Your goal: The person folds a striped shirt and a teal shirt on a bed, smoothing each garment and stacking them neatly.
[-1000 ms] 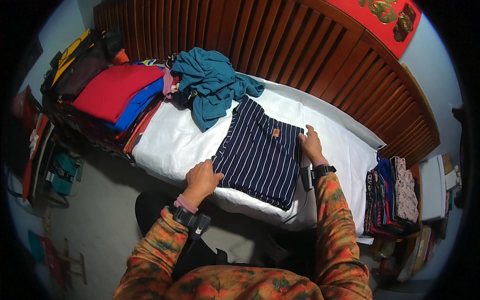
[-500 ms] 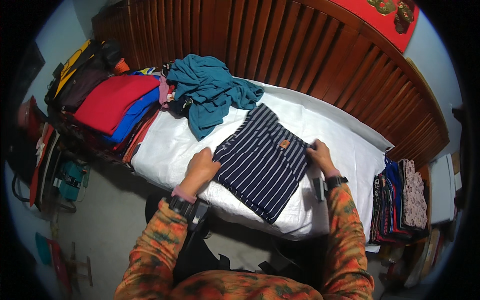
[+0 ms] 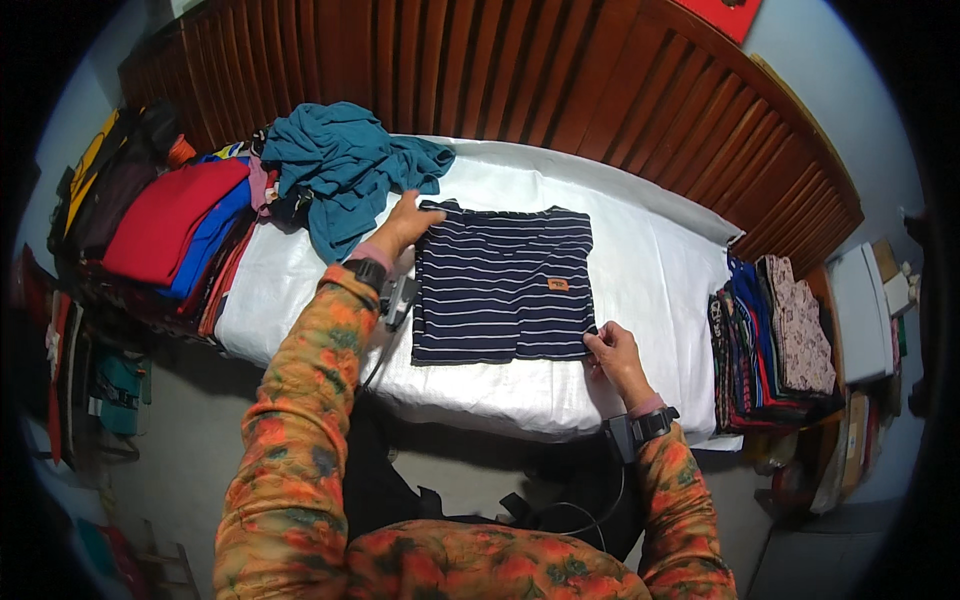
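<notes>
A navy shirt with thin white stripes (image 3: 503, 282) lies folded into a rectangle on the white-covered table (image 3: 650, 270), a small orange patch on its front. My left hand (image 3: 405, 222) grips its far left corner. My right hand (image 3: 612, 350) pinches its near right corner. Both wrists wear dark bands with cables.
A crumpled teal garment (image 3: 335, 172) lies at the table's far left. Folded red and blue clothes (image 3: 175, 225) are stacked on the left. Another stack of patterned folded clothes (image 3: 770, 335) stands at the right end. A dark wooden slatted wall (image 3: 560, 80) runs behind.
The shirt has been turned and squared so it lies straight on the table. My left hand moved from its near left edge to its far left corner; my right hand moved to the near right corner.
</notes>
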A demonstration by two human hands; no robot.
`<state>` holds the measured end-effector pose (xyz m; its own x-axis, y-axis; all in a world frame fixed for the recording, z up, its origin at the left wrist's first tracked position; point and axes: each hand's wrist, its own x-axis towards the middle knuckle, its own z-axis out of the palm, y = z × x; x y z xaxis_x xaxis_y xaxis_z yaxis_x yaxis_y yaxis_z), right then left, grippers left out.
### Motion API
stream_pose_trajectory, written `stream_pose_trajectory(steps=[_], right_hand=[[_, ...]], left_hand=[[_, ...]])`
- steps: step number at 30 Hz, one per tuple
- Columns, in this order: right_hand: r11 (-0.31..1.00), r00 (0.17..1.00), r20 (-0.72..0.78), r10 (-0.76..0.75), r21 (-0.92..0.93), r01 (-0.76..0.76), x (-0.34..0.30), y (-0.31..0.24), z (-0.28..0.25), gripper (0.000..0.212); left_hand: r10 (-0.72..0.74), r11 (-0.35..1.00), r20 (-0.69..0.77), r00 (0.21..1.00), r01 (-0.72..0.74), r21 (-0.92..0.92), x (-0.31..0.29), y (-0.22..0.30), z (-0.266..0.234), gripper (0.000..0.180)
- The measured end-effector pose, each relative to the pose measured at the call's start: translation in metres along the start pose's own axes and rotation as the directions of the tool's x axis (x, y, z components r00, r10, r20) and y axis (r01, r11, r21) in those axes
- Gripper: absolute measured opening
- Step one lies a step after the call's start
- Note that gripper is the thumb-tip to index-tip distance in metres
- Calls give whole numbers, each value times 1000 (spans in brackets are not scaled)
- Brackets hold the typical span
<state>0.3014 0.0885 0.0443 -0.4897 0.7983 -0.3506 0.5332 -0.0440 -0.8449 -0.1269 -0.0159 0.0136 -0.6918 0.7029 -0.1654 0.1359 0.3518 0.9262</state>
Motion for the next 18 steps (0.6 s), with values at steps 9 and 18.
stream_pose_trajectory(steps=[9, 18], right_hand=[[997, 996, 86, 37, 59, -42, -1, -8, -6, 19], [999, 999, -44, -32, -4, 32, -10, 9, 2, 29]], left_hand=[[-217, 976, 83, 973, 216, 17, -154, -10, 0, 29], [-65, 974, -63, 996, 76, 211, -189, -20, -1, 31]])
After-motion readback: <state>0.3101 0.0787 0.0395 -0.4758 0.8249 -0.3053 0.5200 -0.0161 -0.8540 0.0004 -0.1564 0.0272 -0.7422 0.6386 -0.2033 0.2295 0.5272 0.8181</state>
